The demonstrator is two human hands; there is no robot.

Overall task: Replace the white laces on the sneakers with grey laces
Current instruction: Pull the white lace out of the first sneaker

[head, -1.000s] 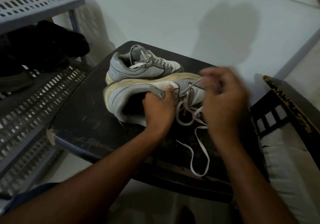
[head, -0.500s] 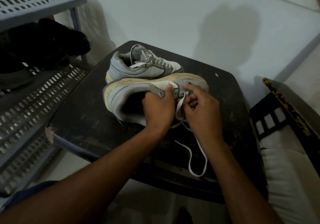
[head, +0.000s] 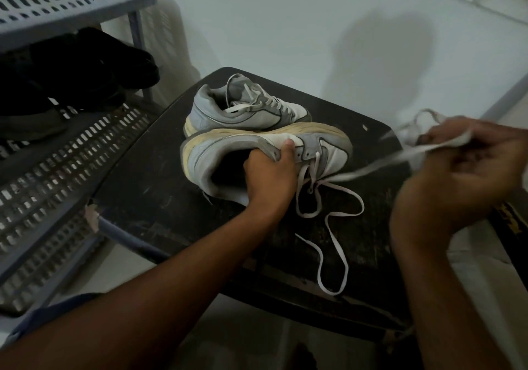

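Two grey and white sneakers lie on a dark stool [head: 160, 198]. The near sneaker [head: 228, 152] is tipped on its side, sole facing away from me. My left hand [head: 268, 175] grips its collar, thumb on the white side panel. My right hand [head: 463, 169] is out to the right and pinches the sneaker's white lace [head: 371, 169], which stretches taut from the eyelets to that hand. The lace's other end [head: 337, 252] trails in loops across the stool. The far sneaker [head: 248, 109] stands upright behind, still laced in white. No grey laces are in view.
A grey perforated shoe rack [head: 57, 152] stands at the left with dark shoes [head: 71, 75] on its middle shelf. A dark wooden frame with a white cushion [head: 485, 272] sits at the right. A pale floor and wall lie behind the stool.
My right hand has swung from the eyelets out to the right, drawing the white lace taut and further out of the near sneaker. My left hand keeps its grip on the sneaker.
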